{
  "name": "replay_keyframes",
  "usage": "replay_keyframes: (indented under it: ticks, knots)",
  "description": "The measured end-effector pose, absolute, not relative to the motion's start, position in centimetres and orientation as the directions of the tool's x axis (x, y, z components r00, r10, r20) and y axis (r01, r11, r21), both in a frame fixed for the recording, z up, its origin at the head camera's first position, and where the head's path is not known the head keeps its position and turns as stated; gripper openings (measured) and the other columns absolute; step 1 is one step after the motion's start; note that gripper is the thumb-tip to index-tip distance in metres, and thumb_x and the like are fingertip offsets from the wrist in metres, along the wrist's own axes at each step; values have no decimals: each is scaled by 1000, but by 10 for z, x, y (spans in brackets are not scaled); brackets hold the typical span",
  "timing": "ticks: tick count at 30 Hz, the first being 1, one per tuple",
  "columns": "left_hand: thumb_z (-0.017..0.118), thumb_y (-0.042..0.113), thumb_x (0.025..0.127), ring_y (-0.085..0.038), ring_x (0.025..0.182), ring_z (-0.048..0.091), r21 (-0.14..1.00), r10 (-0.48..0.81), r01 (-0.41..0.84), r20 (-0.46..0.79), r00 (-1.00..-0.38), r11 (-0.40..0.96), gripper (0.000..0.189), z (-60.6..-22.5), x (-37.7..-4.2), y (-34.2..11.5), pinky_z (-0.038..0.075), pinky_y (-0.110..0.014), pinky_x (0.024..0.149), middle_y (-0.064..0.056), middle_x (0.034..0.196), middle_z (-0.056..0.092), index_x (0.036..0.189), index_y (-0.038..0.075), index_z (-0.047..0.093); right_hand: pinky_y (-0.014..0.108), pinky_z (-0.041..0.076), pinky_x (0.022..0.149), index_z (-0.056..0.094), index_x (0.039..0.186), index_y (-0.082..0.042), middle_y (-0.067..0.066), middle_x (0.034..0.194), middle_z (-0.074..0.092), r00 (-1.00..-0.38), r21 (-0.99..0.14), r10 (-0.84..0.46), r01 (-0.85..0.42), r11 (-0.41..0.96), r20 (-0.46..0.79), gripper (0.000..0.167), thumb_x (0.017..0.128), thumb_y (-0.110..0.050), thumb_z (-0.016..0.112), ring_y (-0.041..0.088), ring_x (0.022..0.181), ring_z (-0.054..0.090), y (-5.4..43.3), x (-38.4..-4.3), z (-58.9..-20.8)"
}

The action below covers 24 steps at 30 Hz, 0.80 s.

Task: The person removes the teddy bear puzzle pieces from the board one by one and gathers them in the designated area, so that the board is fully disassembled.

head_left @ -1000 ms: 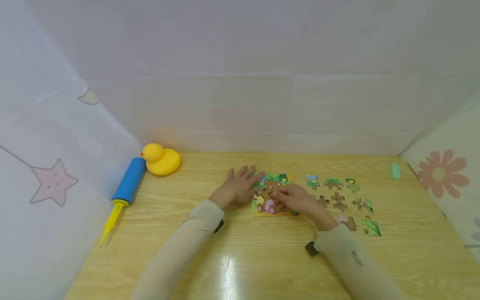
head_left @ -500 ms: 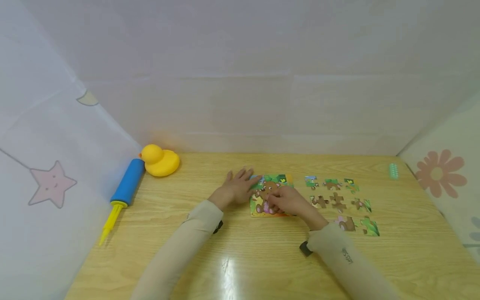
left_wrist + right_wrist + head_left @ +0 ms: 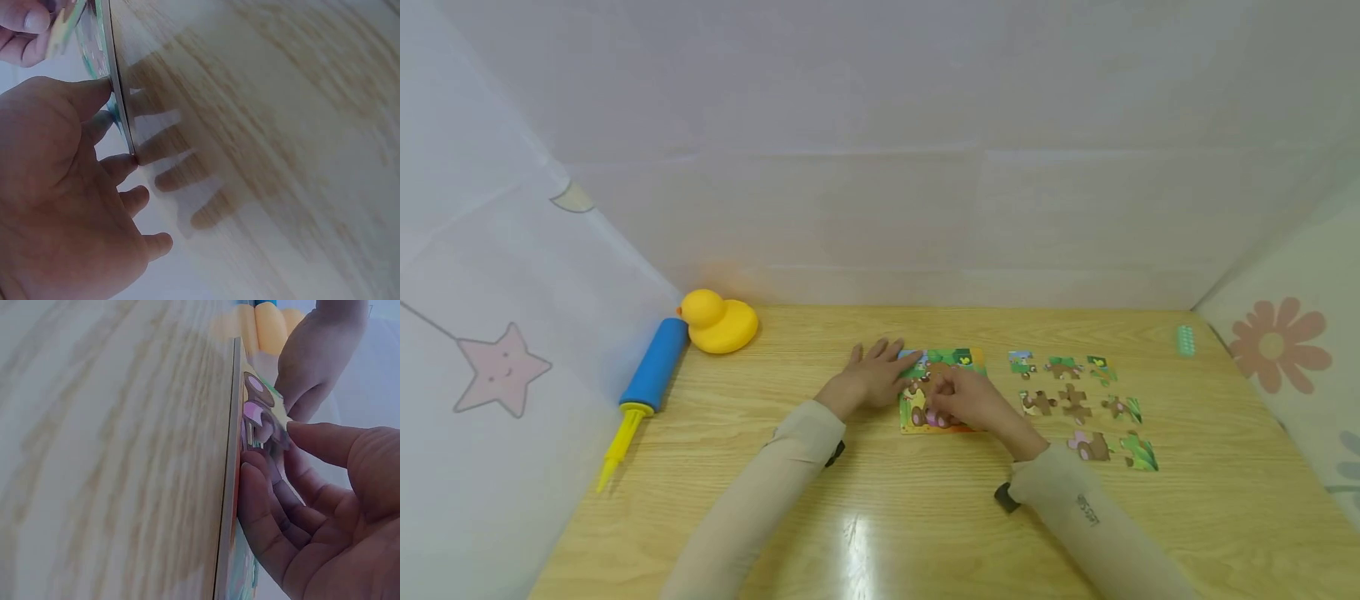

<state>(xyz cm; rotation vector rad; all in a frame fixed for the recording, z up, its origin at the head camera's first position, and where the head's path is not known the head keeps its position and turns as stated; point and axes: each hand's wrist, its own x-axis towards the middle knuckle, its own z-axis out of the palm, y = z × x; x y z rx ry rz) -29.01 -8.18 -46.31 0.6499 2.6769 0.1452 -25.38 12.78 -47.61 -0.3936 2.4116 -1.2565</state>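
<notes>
A bear jigsaw puzzle (image 3: 961, 357) in a flat tray lies on the table in front of me. My left hand (image 3: 874, 379) rests at its left side with spread, mostly straight fingers; the left wrist view has thumb and fingertips at the tray's edge (image 3: 122, 81). Over the middle of the picture, my right hand (image 3: 966, 398) pinches a puzzle piece (image 3: 64, 28) between thumb and fingers. That piece is yellowish with a green edge and is tilted up from the picture. In the right wrist view, the other fingertips (image 3: 250, 481) lie low against the tray.
Several loose puzzle pieces (image 3: 1075, 404) are laid out in rows right of the tray. A yellow rubber duck (image 3: 722, 323) and a blue hand pump (image 3: 658, 362) with a yellow nozzle lie at the left. A small green block (image 3: 1185, 341) sits at the back right.
My right hand has shifted slightly left over the puzzle, and a piece now tilts up in its fingers. The left hand stays in place. The loose pieces have not moved.
</notes>
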Motion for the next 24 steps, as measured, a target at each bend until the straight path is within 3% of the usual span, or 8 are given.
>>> replay_keyframes:
  ticks: [6,13,19,24]
  knots:
    - [37,46,109,-32,160,4,183,457,419,-344,-820,889,59,-463,-291,-81,6,-68,124,-4,173,6,163,38,15,29,59,61,68,93,-6,10,80,71,-899,-841,-381,-27,541,-216,11,99,-10,60,17,65,69,125,-254,-480]
    - [38,46,109,-32,160,3,187,456,417,-339,-823,890,59,-465,-293,-82,5,-67,124,-4,173,7,163,39,15,34,63,68,67,100,-4,11,91,75,-891,-896,-366,91,434,-268,9,100,-12,62,20,75,73,131,-255,-478]
    - [39,47,109,-32,160,2,195,467,425,-331,-820,884,60,-464,-292,-81,3,-66,124,-5,173,7,163,37,16,37,63,78,62,116,3,14,102,76,-895,-932,-355,153,327,-271,21,100,-11,63,19,86,74,149,-255,-472]
    - [40,44,109,-32,160,2,193,473,432,-323,-820,881,59,-464,-290,-82,3,-65,125,-5,173,6,163,35,17,36,63,80,58,124,5,15,106,75,-903,-938,-340,154,311,-261,32,99,-13,64,17,86,73,166,-254,-468]
